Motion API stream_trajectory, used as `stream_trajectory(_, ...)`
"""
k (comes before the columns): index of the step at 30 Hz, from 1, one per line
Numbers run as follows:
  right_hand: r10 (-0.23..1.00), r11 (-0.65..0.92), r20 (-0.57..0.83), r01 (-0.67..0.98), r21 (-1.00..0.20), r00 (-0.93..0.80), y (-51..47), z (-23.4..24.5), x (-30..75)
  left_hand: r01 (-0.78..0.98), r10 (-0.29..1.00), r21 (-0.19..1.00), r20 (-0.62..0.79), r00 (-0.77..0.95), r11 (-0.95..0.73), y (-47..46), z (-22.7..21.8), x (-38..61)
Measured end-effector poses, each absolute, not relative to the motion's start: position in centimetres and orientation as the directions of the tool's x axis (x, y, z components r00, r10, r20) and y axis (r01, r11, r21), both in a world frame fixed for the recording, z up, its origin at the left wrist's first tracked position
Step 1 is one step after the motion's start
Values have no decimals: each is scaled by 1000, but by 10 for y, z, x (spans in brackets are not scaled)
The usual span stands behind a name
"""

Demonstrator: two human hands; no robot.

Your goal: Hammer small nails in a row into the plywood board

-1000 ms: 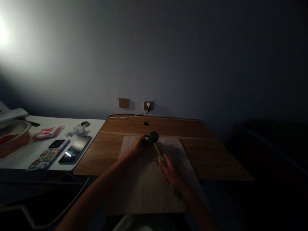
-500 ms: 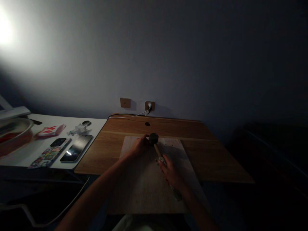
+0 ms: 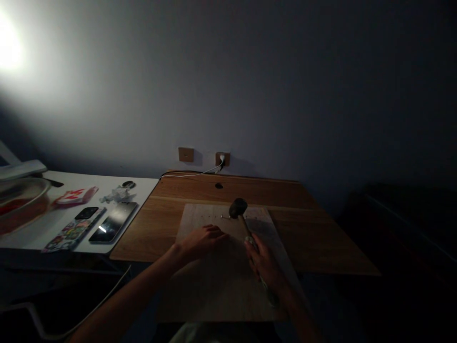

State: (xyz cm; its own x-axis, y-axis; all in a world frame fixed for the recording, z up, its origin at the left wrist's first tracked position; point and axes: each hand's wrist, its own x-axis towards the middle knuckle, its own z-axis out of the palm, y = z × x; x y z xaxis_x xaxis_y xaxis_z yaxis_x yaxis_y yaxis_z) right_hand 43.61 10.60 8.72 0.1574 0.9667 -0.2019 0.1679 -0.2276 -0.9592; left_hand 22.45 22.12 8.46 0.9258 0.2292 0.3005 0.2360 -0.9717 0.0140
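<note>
My right hand (image 3: 264, 263) is wrapped round the handle of a mallet (image 3: 238, 208), which has a dark rounded head and a light shaft. The mallet head is over the far part of a pale wooden board (image 3: 214, 295). Beside the head, a nail (image 3: 223, 216) stands out of the board, in a row with several others. Nearer to me, my left hand (image 3: 203, 242) rests low over the board with its fingers stretched to the right, holding nothing that I can see. Part of the nail row is hidden behind the mallet.
Under the board is a brown wooden table (image 3: 328, 243) against the wall, with a plugged-in cable (image 3: 222, 158). On a white table (image 3: 143, 186) at the left are a phone (image 3: 114, 221), a second phone in a patterned case (image 3: 73, 231), a red-and-white packet (image 3: 76, 196), crumpled plastic (image 3: 119, 193) and a basin (image 3: 24, 205).
My left hand has drawn back toward me from beside the mallet head, and its fingers have straightened. The mallet has shifted slightly right, and more of the nail row shows.
</note>
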Motion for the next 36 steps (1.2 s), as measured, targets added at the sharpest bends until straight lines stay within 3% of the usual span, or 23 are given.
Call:
stream_trajectory(3,957,-254,-229,138,-957,176,107,88,436,221,190,-87,273,943,-971,220,85,228)
stream_trajectory(6,959,-254,-231,136,-958,162,106,87,437,268,241,-58,288,927,-962,228,85,230)
stream_trajectory(9,966,-240,-219,150,-959,141,104,86,437,422,469,205,378,798,-883,247,81,230)
stream_trajectory(12,954,-272,-249,138,-952,164,104,85,437,553,756,524,345,557,-647,268,76,232)
stream_trajectory(14,949,-290,-269,121,-949,163,104,84,436,597,833,593,275,480,-540,278,72,235)
stream_trajectory(19,954,-279,-261,118,-953,144,106,84,434,633,834,550,277,477,-544,285,64,240)
stream_trajectory(36,981,-195,-192,169,-966,39,116,79,417,570,827,605,332,454,-556,279,61,240)
